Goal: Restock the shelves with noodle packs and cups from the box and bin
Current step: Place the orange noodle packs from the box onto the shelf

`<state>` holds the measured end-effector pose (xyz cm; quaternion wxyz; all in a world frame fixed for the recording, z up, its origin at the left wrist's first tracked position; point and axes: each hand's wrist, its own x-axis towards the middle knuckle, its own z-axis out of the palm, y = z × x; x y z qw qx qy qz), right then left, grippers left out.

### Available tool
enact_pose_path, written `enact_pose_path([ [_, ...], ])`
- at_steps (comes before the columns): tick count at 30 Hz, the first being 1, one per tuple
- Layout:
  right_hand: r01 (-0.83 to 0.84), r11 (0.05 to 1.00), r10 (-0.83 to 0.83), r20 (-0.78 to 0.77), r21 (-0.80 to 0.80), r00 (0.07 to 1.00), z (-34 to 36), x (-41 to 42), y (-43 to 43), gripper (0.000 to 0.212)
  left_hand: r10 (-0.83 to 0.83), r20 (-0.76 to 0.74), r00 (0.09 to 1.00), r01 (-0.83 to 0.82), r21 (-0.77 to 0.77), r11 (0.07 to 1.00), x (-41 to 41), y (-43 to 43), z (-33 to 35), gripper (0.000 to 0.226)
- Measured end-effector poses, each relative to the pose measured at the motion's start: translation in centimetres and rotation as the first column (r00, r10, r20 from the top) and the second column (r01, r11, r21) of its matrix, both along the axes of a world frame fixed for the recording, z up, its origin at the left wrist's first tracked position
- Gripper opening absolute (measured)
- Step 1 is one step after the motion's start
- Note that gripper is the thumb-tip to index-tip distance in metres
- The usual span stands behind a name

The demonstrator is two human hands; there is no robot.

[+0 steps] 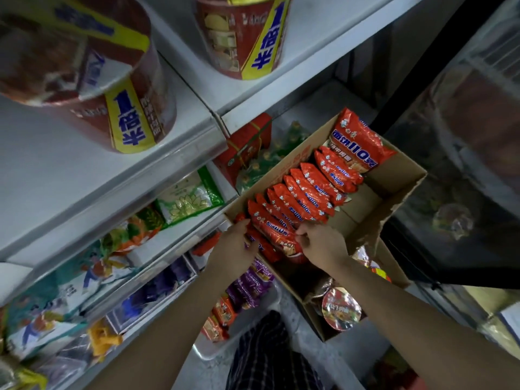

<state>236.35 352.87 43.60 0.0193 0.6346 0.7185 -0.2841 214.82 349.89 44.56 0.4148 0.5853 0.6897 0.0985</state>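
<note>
We look down past the white shelves [118,175] at an open cardboard box [394,198] that sits to the right of them. A row of orange noodle packs [306,192] stands on edge along the box's left side, running from the near end to the far end, where one larger orange pack [357,139] lies tilted against the far wall.

Our left hand [235,243] reaches in at the near left corner of the box, its fingers curled around the edge of the nearest pack [270,232]. Our right hand [320,243] comes in from the right and pinches the same pack's other edge between thumb and fingers, so both hands are clamped on that pack, which is still inside the box with the row.

Nearer to us, in the same box, lies a noodle cup [340,309] with a shiny red lid, lid facing up. To the left of the box, low down, a white bin [253,327] holds purple packs [250,285] and a few orange ones.

On the top shelf two big red cups [135,108] with yellow bands stand upright, one left and one further right. The lower shelves carry green, blue and mixed snack bags, blurred. A red gift box [247,147] stands beyond the cardboard box, on the left.
</note>
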Motion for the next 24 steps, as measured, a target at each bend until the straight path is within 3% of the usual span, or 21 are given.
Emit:
enact_pose_path([
  [2, 0.024, 1.000, -0.025, -0.131, -0.014, 0.991, 2.5, 0.7, -0.1, 0.010, 0.040, 0.108, 0.993, -0.038, -0.021, 0.999, 0.2, 0.5, 2.0, 0.045],
  [7, 0.133, 0.982, -0.182, -0.464, -0.136, 0.867, 10.8, 1.9, -0.5, 0.016, 0.241, 0.430, 0.870, -0.185, -0.168, 0.968, 1.1, 1.3, 7.1, 0.076],
  [9, 0.179, 0.963, -0.262, -0.539, -0.203, 0.800, 13.9, 2.7, -0.5, 0.015, 0.260, 0.514, 0.817, -0.157, -0.236, 0.959, 1.4, 0.9, 10.2, 0.080],
  [12, 0.215, 0.929, -0.364, -0.653, -0.300, 0.664, 18.1, 4.1, -1.0, 0.015, 0.250, 0.629, 0.736, -0.088, -0.278, 0.957, 1.3, -0.3, 14.0, 0.104],
  [19, 0.172, 0.893, -0.446, -0.772, -0.415, 0.453, 25.2, 6.1, -4.3, 0.008, 0.264, 0.690, 0.674, -0.007, -0.351, 0.936, 0.7, -4.9, 20.6, 0.065],
  [24, 0.110, 0.899, -0.430, -0.809, -0.423, 0.401, 28.6, 5.7, -6.5, 0.014, 0.199, 0.649, 0.734, -0.010, -0.283, 0.959, 0.0, -9.3, 24.8, 0.084],
])
